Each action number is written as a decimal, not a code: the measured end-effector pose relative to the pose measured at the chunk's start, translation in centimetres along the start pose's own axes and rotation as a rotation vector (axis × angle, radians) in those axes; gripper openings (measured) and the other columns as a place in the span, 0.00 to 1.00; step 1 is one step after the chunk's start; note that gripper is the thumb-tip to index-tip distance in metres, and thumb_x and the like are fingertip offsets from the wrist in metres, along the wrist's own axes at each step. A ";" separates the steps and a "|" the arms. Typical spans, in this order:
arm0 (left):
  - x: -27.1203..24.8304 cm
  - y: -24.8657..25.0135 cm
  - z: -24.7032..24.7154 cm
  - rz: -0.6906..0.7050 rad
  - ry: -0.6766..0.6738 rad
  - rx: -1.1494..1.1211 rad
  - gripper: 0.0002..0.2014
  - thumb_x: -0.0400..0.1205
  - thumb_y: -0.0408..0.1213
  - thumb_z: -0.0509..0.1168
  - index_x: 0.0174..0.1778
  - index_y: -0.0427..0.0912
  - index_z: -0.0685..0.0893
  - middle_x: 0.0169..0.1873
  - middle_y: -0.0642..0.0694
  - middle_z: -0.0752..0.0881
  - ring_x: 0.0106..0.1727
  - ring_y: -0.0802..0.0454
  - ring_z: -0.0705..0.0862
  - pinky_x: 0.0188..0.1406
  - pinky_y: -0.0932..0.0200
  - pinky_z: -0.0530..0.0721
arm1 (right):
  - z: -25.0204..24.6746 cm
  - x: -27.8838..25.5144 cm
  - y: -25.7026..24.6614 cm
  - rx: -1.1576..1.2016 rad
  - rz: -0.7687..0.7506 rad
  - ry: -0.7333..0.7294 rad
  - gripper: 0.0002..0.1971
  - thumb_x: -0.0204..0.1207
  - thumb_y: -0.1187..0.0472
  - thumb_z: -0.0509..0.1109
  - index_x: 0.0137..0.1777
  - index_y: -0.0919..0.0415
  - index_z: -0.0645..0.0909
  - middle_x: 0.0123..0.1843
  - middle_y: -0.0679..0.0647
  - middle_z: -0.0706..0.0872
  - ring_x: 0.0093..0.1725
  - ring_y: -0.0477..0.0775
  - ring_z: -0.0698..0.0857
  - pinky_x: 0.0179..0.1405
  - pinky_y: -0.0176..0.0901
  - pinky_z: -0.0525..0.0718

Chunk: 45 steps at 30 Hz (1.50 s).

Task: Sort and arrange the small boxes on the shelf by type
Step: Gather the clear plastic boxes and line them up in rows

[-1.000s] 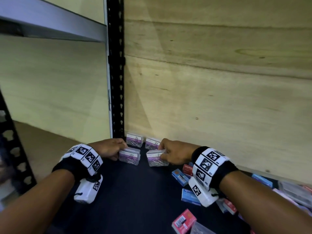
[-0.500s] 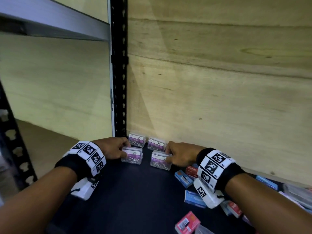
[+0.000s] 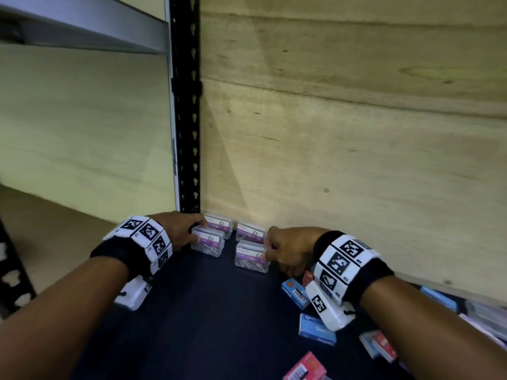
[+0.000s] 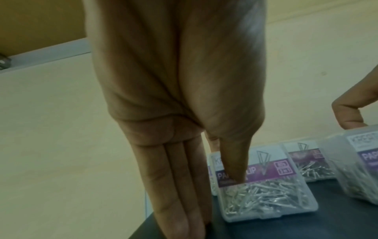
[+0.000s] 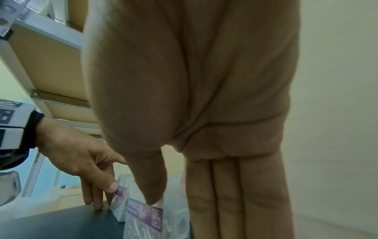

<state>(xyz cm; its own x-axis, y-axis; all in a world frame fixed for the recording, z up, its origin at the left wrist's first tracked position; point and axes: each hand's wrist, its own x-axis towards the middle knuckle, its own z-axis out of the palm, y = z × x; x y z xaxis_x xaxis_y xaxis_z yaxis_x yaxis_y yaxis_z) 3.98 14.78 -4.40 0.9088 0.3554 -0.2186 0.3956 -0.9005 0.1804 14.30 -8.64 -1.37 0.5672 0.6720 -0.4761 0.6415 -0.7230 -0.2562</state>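
Plywood back panel (image 3: 356,149), pale with visible grain and small knots, rising directly beyond both hands and lit brightest just above them. Black perforated steel upright (image 3: 184,105) standing above the left hand, with a grey metal shelf beam (image 3: 82,31) running off from it up and to the left over a second pale panel (image 3: 82,138). Dark, matte shelf surface (image 3: 205,325) beneath the wrists; another black slotted post (image 3: 13,275) left of the left forearm.
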 end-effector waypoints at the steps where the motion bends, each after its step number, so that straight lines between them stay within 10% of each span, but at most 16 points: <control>1: 0.1 0.0 -0.2 -0.014 -0.004 -0.021 0.13 0.85 0.46 0.63 0.65 0.56 0.72 0.42 0.48 0.88 0.30 0.56 0.82 0.28 0.67 0.77 | -0.1 0.1 -0.3 -0.019 0.003 -0.001 0.17 0.87 0.49 0.61 0.68 0.58 0.66 0.53 0.61 0.89 0.51 0.61 0.91 0.58 0.58 0.89; 7: 0.9 0.0 -0.3 -0.039 -0.048 -0.101 0.13 0.86 0.43 0.63 0.66 0.54 0.72 0.35 0.48 0.85 0.33 0.51 0.86 0.29 0.63 0.82 | -0.4 1.1 -1.5 -0.077 0.036 -0.001 0.23 0.88 0.52 0.60 0.75 0.61 0.58 0.47 0.59 0.83 0.50 0.60 0.86 0.61 0.59 0.86; 11: 1.0 -0.2 -0.2 -0.046 -0.044 -0.159 0.12 0.87 0.42 0.62 0.65 0.53 0.72 0.36 0.47 0.85 0.32 0.51 0.85 0.26 0.64 0.81 | -0.6 1.3 -1.8 -0.063 0.046 -0.009 0.27 0.89 0.52 0.58 0.80 0.62 0.53 0.67 0.67 0.82 0.50 0.60 0.82 0.62 0.57 0.85; 16: 1.4 -0.3 -0.1 -0.046 -0.051 -0.165 0.12 0.87 0.41 0.62 0.66 0.53 0.72 0.37 0.47 0.85 0.32 0.50 0.85 0.26 0.64 0.80 | -0.5 1.8 -2.0 -0.088 0.045 0.006 0.28 0.90 0.52 0.55 0.82 0.65 0.51 0.72 0.69 0.79 0.52 0.58 0.77 0.39 0.43 0.79; 22: 1.6 -0.3 0.0 -0.039 -0.043 -0.165 0.12 0.87 0.41 0.62 0.66 0.54 0.72 0.36 0.47 0.85 0.31 0.52 0.84 0.24 0.65 0.80 | -0.4 1.6 -2.1 -0.099 0.052 0.006 0.29 0.90 0.51 0.55 0.82 0.64 0.50 0.72 0.68 0.79 0.59 0.64 0.82 0.65 0.56 0.82; 32: 0.3 0.6 -0.1 0.016 -0.015 -0.050 0.19 0.85 0.47 0.64 0.67 0.56 0.63 0.33 0.51 0.84 0.29 0.53 0.83 0.26 0.65 0.79 | 0.2 0.9 -1.6 -0.060 0.026 0.029 0.36 0.84 0.41 0.64 0.81 0.56 0.49 0.59 0.60 0.84 0.40 0.56 0.83 0.58 0.56 0.86; 37: -1.1 0.6 0.6 0.035 0.010 0.028 0.21 0.85 0.53 0.62 0.67 0.54 0.61 0.39 0.47 0.87 0.34 0.51 0.82 0.37 0.59 0.80 | 0.5 0.0 -0.9 -0.021 -0.039 0.018 0.40 0.82 0.42 0.66 0.84 0.49 0.44 0.70 0.60 0.81 0.50 0.59 0.86 0.59 0.55 0.86; 42: -3.0 0.7 0.7 0.002 0.020 0.066 0.22 0.84 0.55 0.62 0.67 0.56 0.60 0.36 0.48 0.83 0.36 0.49 0.82 0.44 0.55 0.81 | 0.5 -1.3 0.9 0.035 -0.126 0.086 0.35 0.82 0.44 0.68 0.80 0.49 0.53 0.43 0.43 0.80 0.39 0.50 0.82 0.45 0.45 0.81; 45: -4.0 2.0 -0.4 -0.002 0.009 0.101 0.20 0.83 0.56 0.63 0.65 0.55 0.65 0.39 0.50 0.82 0.40 0.52 0.82 0.46 0.55 0.81 | -0.1 -2.4 2.2 0.026 -0.150 0.122 0.25 0.81 0.44 0.69 0.73 0.48 0.65 0.44 0.45 0.83 0.46 0.51 0.83 0.49 0.44 0.81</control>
<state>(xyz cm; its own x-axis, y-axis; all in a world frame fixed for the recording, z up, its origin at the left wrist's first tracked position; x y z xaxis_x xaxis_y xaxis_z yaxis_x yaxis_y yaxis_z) 1.15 11.65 -2.79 0.9093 0.3591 -0.2103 0.3825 -0.9203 0.0826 14.47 -11.83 -0.72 0.5258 0.7856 -0.3261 0.7105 -0.6165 -0.3393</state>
